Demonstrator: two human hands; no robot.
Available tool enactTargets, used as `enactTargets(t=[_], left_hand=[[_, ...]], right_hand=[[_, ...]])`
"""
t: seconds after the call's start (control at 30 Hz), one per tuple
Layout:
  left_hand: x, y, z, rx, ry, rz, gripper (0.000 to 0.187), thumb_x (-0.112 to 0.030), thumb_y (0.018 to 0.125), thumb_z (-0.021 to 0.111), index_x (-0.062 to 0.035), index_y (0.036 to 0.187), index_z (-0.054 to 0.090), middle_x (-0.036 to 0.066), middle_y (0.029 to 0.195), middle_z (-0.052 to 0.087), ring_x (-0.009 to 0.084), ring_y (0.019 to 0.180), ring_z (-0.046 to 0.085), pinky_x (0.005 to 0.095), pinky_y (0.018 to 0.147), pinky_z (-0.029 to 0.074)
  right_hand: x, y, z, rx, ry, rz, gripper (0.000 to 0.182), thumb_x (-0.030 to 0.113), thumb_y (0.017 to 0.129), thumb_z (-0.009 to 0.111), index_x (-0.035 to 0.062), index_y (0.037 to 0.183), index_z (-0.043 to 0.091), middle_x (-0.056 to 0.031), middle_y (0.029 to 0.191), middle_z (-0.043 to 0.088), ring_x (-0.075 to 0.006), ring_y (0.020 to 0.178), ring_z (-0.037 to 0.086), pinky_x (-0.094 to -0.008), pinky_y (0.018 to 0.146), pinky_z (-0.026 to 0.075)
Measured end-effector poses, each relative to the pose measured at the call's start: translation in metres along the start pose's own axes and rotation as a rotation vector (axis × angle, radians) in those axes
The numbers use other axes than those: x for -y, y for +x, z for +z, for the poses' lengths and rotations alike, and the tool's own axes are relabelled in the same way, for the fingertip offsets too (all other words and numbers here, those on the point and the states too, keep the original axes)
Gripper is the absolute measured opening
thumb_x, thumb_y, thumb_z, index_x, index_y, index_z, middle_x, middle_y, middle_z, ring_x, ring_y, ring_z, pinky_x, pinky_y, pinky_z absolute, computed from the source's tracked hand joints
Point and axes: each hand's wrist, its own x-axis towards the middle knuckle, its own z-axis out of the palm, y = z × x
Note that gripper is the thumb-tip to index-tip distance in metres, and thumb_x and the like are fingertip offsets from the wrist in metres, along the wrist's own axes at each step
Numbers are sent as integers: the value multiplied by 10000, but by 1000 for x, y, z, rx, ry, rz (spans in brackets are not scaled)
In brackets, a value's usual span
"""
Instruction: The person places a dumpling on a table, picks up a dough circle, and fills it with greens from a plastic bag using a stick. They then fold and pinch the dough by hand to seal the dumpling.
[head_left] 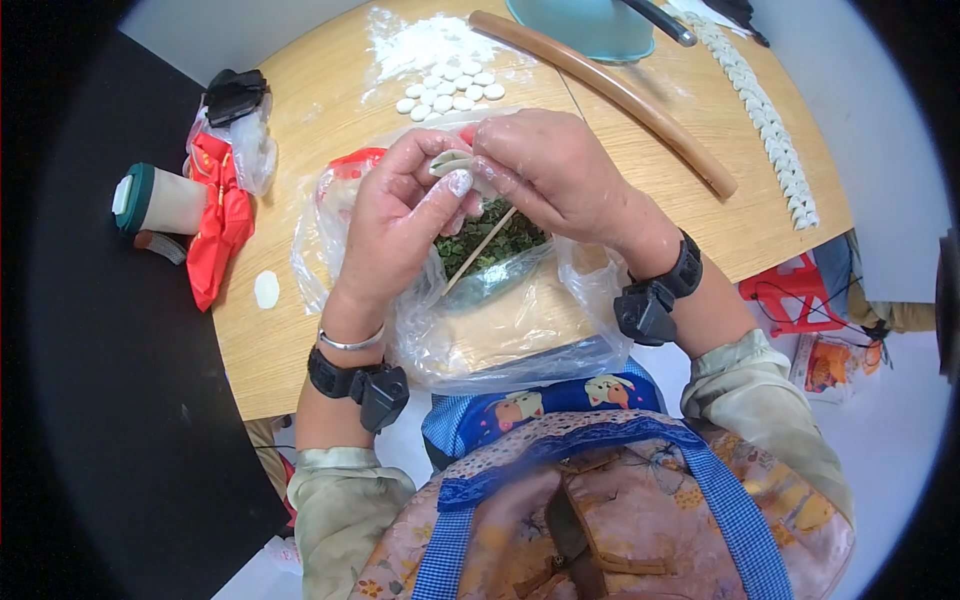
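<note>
A small dumpling of pale dough is pinched between both hands over the table. Curled around its left side, my left hand has a floury thumb against the dough. From the right, my right hand is closed with its fingertips at the dumpling's edge; part of the dough is hidden behind them. Just below, chopped green filling lies in a clear plastic bag, partly covered by my hands. A thin wooden stick like a chopstick rests in the filling.
Several flattened dough pieces lie by spread flour. A long wooden rolling pin slants beside a teal bowl. Folded dumplings line the right edge. A lone wrapper, red package and green-lidded jar are left.
</note>
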Motion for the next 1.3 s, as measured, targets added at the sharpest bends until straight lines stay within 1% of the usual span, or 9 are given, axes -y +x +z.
enactTargets(t=[0.1,0.4,0.6,0.7,0.77,0.87,1.0,1.17,1.3], left_hand=[[-2,1,0,17,-2,-1,213,-79,948,576,-21,1148,531,18,919,626,49,784,578,176,624,428],[-2,1,1,0,24,-7,214,-50,926,608,-34,1128,539,7,947,639,40,792,586,169,635,434],[-1,1,0,8,40,-14,227,-33,918,599,-35,1136,535,11,972,636,47,801,593,166,651,448],[2,1,1,2,1,-15,240,-20,912,591,-35,1143,526,26,1004,626,63,858,593,187,690,466],[6,4,4,-63,53,114,243,-31,919,584,-35,1153,518,39,1031,616,83,923,584,218,738,479],[4,4,2,-87,61,65,219,-46,932,565,-29,1147,523,49,1043,612,98,951,578,243,772,483],[4,4,-3,-77,49,54,191,-66,943,554,-20,1128,539,52,1025,618,99,923,582,246,770,486],[0,5,-2,-19,-172,-46,217,-104,954,527,-10,1146,563,45,969,619,100,834,572,235,749,475],[-3,3,-2,56,-295,-110,244,-118,962,507,-8,1173,558,41,956,609,87,776,539,221,697,450]], right_hand=[[-1,0,0,-54,-14,-26,143,198,877,606,64,864,559,-117,739,579,-346,709,601,-436,613,463],[3,0,-7,23,-16,26,189,223,841,643,69,848,533,-114,739,560,-336,691,584,-423,600,455],[2,1,-3,3,-4,-15,119,125,834,625,56,859,532,-122,766,561,-339,700,583,-416,598,457],[5,-1,0,-65,41,26,111,95,836,629,49,864,532,-123,750,572,-332,691,594,-400,589,465],[6,-3,1,-125,96,160,126,105,844,645,45,872,538,-121,728,584,-318,664,606,-374,572,471],[7,-3,3,-122,144,180,144,131,852,661,47,878,546,-116,710,590,-306,627,606,-358,560,473],[9,-4,3,-95,175,147,154,144,851,675,50,889,559,-103,703,583,-275,606,597,-343,553,469],[13,-4,0,-124,261,236,180,129,837,678,40,942,561,-62,682,564,-178,590,578,-300,551,464],[9,-2,0,-164,245,229,201,92,817,651,34,991,567,-69,745,561,-165,631,571,-284,569,466]])
